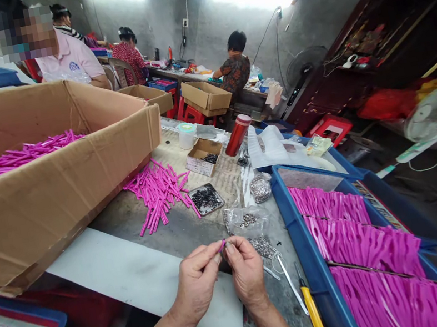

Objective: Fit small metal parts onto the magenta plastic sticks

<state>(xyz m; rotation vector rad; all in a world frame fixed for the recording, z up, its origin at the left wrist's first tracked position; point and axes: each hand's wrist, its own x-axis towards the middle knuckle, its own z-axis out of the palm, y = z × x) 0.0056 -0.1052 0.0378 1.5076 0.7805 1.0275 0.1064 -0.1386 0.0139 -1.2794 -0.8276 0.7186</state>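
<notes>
At lower centre, the left hand (197, 281) and right hand (248, 272) meet, each grip pinched narrow on one small purple piece (222, 246), mostly covered by fingers. Up and left on the desk (175, 239), a loose purple pile (160, 193) appears unworked, as does the stock in the cardboard box (51, 198). At lower right, the packed purple rows (362, 237) in the blue tray (309, 260) look finished; plenty seems left.

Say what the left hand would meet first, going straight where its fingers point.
The left hand would probably meet the right hand first, close beyond the small purple piece; depth is unclear.
</notes>
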